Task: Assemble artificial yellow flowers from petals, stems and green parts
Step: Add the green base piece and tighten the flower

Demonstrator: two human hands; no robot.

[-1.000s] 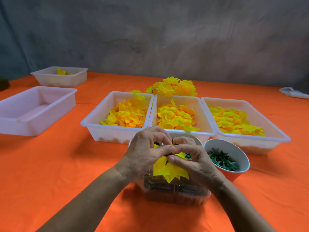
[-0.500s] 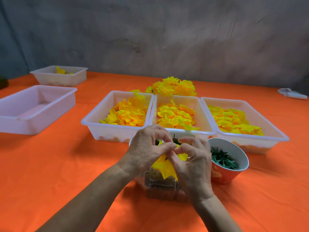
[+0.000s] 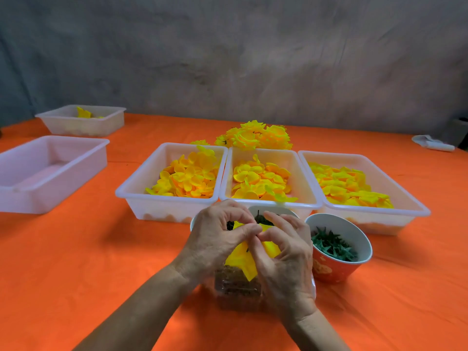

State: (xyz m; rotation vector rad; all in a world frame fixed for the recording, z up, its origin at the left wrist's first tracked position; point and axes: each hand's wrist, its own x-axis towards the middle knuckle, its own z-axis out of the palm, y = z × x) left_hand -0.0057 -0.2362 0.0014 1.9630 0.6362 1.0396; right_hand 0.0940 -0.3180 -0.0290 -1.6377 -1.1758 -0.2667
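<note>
Left hand (image 3: pixel 217 245): raised over the near middle of the table, thumb and forefinger pinched together on the bright yellow fabric petal piece (image 3: pixel 244 260).
Right hand (image 3: pixel 283 257): pressed against the left, fingertips meeting it at the top of the petal piece and clasping the same piece.
Petal piece: held between both hands above the clear plastic box, its pointed lobes hanging down; a thin dark stem tip shows just above the fingers.
Clear plastic box of small brown parts (image 3: pixel 236 290): directly under the hands, resting on the orange tablecloth (image 3: pixel 76 274).
White round bowl (image 3: pixel 276 211): just behind the hands, mostly hidden; dark green pieces show inside it.
Red paper cup with white inside (image 3: pixel 338 252): just right of the right hand, holding dark green star-shaped plastic parts (image 3: pixel 331 245).
Three white rectangular plastic trays: side by side behind the bowl and cup, rims touching. The left tray (image 3: pixel 141 193), middle tray (image 3: pixel 298 178) and right tray (image 3: pixel 410 206) each hold a heap of loose yellow-orange petals (image 3: pixel 188 177).
Large empty-looking white tray (image 3: pixel 50 173): well apart at the far left.
Pile of finished yellow flowers (image 3: pixel 255 135): on the cloth just behind the middle tray.
Small white tray (image 3: pixel 83 122): at the far left corner, with a few yellow pieces in it.
White crumpled item (image 3: pixel 433 143): far right edge of the table; what it is cannot be told.
Grey cloth backdrop (image 3: pixel 228 59): behind the table.
</note>
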